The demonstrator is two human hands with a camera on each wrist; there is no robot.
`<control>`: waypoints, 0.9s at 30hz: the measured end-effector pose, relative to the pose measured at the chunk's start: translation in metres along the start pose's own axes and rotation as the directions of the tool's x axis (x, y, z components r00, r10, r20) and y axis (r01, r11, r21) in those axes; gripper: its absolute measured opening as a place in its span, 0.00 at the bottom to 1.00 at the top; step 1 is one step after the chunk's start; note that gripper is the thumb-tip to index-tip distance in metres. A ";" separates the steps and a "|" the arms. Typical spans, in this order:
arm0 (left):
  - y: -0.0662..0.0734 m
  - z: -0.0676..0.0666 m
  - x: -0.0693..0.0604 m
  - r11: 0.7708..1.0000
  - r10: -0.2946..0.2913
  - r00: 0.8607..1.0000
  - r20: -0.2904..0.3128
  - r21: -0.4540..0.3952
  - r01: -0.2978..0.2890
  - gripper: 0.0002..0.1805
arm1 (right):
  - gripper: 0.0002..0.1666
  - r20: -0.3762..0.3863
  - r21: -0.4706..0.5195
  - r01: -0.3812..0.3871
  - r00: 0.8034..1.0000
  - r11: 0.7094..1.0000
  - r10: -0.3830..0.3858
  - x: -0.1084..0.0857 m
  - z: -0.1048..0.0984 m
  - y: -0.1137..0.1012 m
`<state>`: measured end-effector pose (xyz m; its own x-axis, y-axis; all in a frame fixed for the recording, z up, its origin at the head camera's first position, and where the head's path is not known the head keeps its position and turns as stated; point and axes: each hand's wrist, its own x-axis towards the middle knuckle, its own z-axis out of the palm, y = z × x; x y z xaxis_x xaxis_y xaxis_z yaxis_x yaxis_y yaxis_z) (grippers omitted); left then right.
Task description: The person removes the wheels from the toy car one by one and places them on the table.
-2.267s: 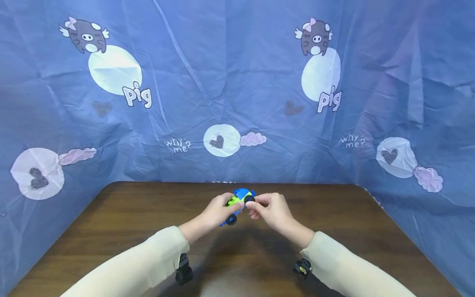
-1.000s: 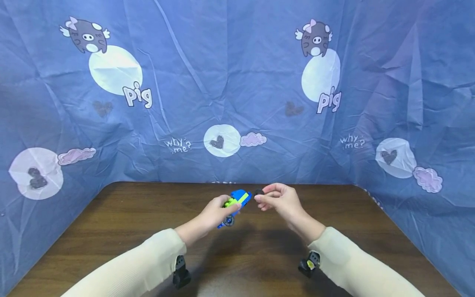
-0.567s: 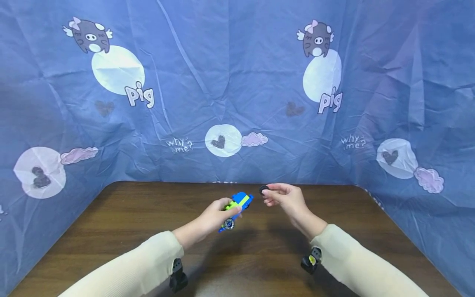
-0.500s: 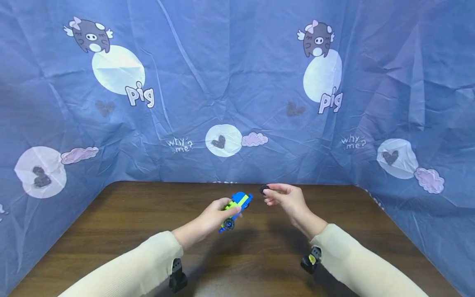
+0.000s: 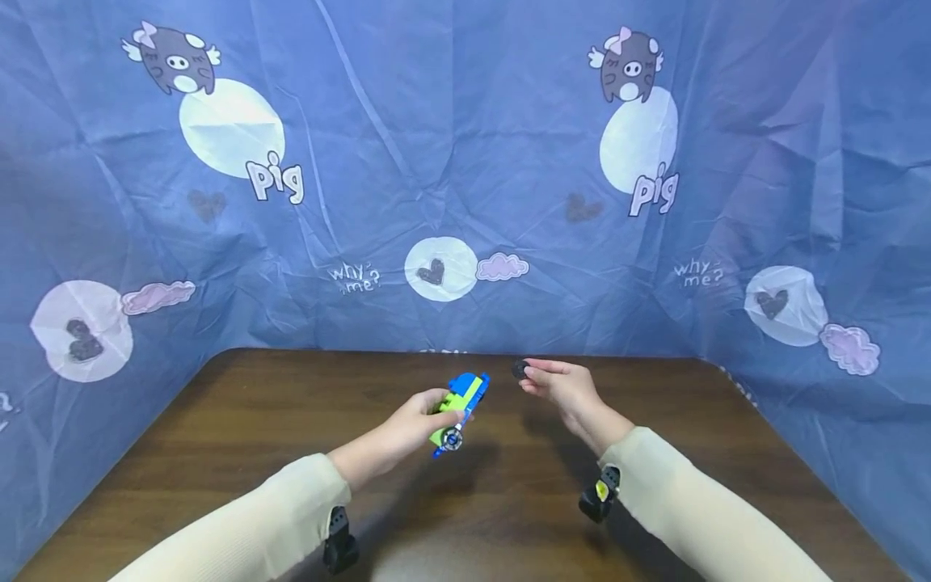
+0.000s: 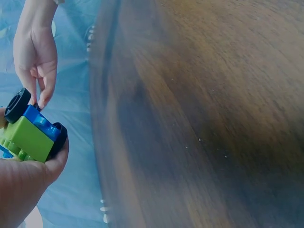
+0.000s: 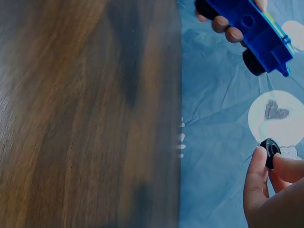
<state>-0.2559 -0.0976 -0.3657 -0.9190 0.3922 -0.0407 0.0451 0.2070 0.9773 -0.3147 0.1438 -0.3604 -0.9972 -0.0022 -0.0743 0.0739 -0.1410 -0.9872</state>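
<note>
My left hand (image 5: 410, 419) grips a toy brick car (image 5: 462, 383), blue and lime green, above the table; the thumb lies across its side. One wheel of the car (image 5: 452, 439) faces me at its lower end. In the right wrist view, the blue underside (image 7: 247, 21) shows, with two black wheels along one side. My right hand (image 5: 575, 394) pinches a loose black wheel (image 7: 270, 153) between thumb and fingertips. This wheel is held apart from the car, to its right. In the left wrist view, the car (image 6: 31, 135) partly hides behind the left hand.
A dark brown wooden table (image 5: 218, 420) lies under both hands. Blue printed cloth (image 5: 451, 178) hangs behind it and along both sides. Each wrist carries a small black camera, such as the right one (image 5: 598, 497).
My right hand, earlier at the car's upper wheel, has drawn away to the right with a black wheel in its fingertips. The car has turned slightly in my left hand.
</note>
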 end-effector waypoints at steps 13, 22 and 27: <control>-0.008 0.000 -0.007 0.998 -0.052 0.998 -0.024 0.023 0.052 0.26 | 0.21 -0.008 0.035 -0.144 0.989 0.989 0.144 0.023 -0.002 0.019; -0.004 0.002 -0.006 1.000 -0.006 1.000 -0.011 0.028 0.006 0.23 | 0.09 -0.074 0.020 -0.187 0.979 0.982 0.188 0.048 -0.003 0.024; -0.004 0.003 -0.005 0.999 0.001 1.000 -0.002 0.046 -0.001 0.25 | 0.06 -0.100 -0.025 -0.216 0.972 0.976 0.212 0.055 -0.006 0.030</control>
<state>-0.2500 -0.0976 -0.3703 -0.9197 0.3906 -0.0392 0.0641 0.2480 0.9666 -0.3678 0.1450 -0.3946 -0.9529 0.0666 -0.2958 0.2875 -0.1120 -0.9512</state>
